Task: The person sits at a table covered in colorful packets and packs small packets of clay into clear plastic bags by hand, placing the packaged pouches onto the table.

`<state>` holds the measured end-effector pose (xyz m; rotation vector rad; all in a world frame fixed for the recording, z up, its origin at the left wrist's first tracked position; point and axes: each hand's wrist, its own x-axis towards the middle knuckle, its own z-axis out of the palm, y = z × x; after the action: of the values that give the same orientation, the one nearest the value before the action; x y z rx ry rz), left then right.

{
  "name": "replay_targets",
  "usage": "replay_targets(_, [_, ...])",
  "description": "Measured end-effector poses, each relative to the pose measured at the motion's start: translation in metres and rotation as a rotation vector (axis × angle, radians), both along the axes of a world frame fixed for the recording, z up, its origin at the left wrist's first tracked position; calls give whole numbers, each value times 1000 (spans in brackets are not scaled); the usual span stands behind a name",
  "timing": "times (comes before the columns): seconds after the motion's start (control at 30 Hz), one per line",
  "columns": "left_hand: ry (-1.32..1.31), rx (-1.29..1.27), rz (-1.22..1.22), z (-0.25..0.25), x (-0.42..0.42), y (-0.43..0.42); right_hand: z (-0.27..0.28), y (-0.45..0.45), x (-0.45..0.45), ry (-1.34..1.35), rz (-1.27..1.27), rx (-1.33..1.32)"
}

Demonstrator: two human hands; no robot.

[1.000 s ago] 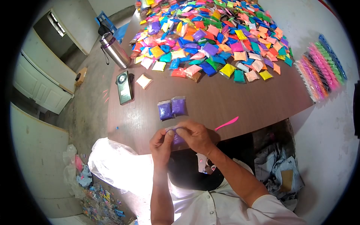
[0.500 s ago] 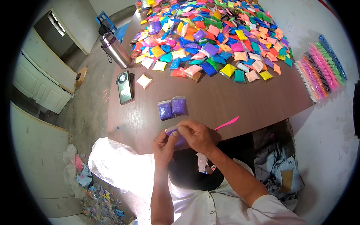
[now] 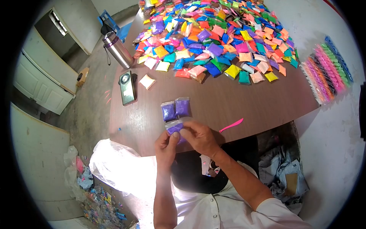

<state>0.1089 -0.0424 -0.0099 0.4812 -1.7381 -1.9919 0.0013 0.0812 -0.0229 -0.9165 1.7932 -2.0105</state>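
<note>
Between both hands, over the near table edge, is a small clear packet of purple clay-like material (image 3: 175, 127). My left hand (image 3: 166, 148) is closed on its left side, thumb pressed on the front. My right hand (image 3: 199, 136) pinches its right side with thumb and fingers. Just beyond them, two similar purple packets lie side by side, a left packet (image 3: 168, 112) and a right packet (image 3: 182, 107). To the right of my right hand rests a pink plastic knife (image 3: 231, 125).
A large heap of colourful packets (image 3: 213, 45) covers the table's far part. A steel flask (image 3: 118, 50), a dark phone-like device (image 3: 127, 88) and a pale packet (image 3: 146, 81) stand or lie at left. Bundled colourful strips (image 3: 326, 70) are at right. A white plastic bag (image 3: 114, 164) hangs near the left edge.
The held packet has come up and tilted, so more of its clear top and purple front shows. My right fingers have shifted slightly along it. The two lying packets stay in place.
</note>
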Motion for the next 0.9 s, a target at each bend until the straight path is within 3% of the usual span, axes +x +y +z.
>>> replay_targets(0.1, [9,31,5,-2,2,-3,4,1,1,81,11,48])
replay_targets(0.2, [-73,16,10,4,2,0,-10,-2,-1,-24,51,-28])
replay_targets(0.27, [-86,-14,-15,3,2,-1,-6,0,1,-243,33,-59])
replay_targets(0.37, [-80,-30,-30,6,-2,2,2,2,1,-272,10,-75])
replay_targets(0.57, [-20,4,-65,-3,3,-9,-4,0,0,-93,39,-55])
replay_targets(0.7, [-66,-13,-70,6,1,-5,-4,-1,0,-113,28,-111])
replay_targets(0.77, [-79,-17,-85,5,-1,-3,1,3,2,-275,11,-52])
replay_targets(0.9, [-59,49,-115,10,-2,-3,2,1,1,-165,-13,-31])
